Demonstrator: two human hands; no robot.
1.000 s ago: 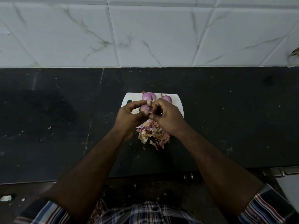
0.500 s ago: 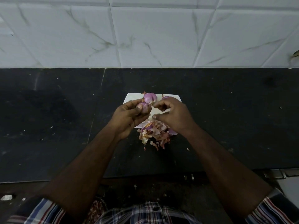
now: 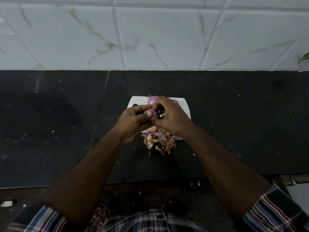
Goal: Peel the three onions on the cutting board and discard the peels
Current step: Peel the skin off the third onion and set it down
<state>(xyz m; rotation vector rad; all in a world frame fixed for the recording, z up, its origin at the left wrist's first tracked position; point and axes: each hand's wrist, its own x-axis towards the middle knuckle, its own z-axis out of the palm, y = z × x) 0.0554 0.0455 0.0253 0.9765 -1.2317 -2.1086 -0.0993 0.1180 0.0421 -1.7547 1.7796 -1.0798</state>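
held onion mostly hidden by left hand, right hand

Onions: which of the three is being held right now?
The nearest onion, gripped in the left hand while the right hand picks at it. The other two lie on the board behind.

Peel heap blocks the cutting board front.

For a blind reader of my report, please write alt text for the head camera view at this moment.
Seen from above, a left hand holds a small purple onion over a white cutting board while the right hand pinches its skin. Another onion lies on the board, and a pile of peels sits at its near edge on the black counter.
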